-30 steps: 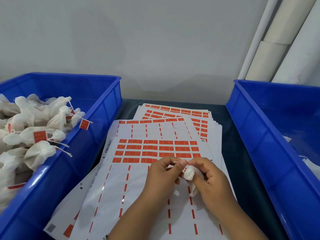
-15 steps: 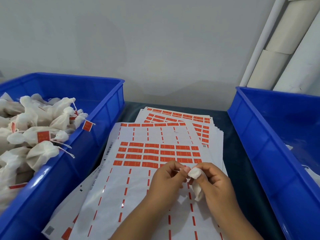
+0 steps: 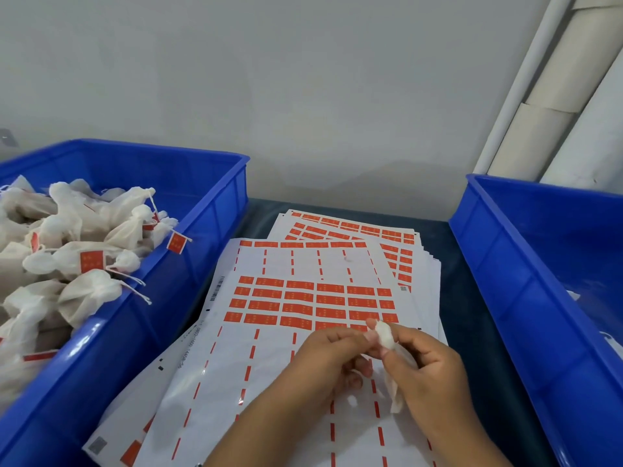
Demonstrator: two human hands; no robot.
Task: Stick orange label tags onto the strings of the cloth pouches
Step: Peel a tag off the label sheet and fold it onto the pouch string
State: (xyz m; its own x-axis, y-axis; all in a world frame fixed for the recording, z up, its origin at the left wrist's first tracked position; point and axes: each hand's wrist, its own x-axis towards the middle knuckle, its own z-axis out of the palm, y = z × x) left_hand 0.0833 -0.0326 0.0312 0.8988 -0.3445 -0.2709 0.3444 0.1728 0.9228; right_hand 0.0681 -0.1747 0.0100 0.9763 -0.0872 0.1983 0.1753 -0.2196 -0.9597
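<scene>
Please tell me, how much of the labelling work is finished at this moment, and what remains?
Done: the left bin holds a heap of pouches, several with orange tags on their strings. In hand: the right hand grips one untagged pouch, and the left hand pinches at its top. Left: the top sheet keeps four rows of labels; the right bin shows few pouches.

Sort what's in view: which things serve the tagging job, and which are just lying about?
In the job: the cloth pouch held by the right hand and pinched by the left hand; top label sheet; left bin of tagged pouches; right bin.
Lying about: white pipes; spare sheets underneath.
</scene>
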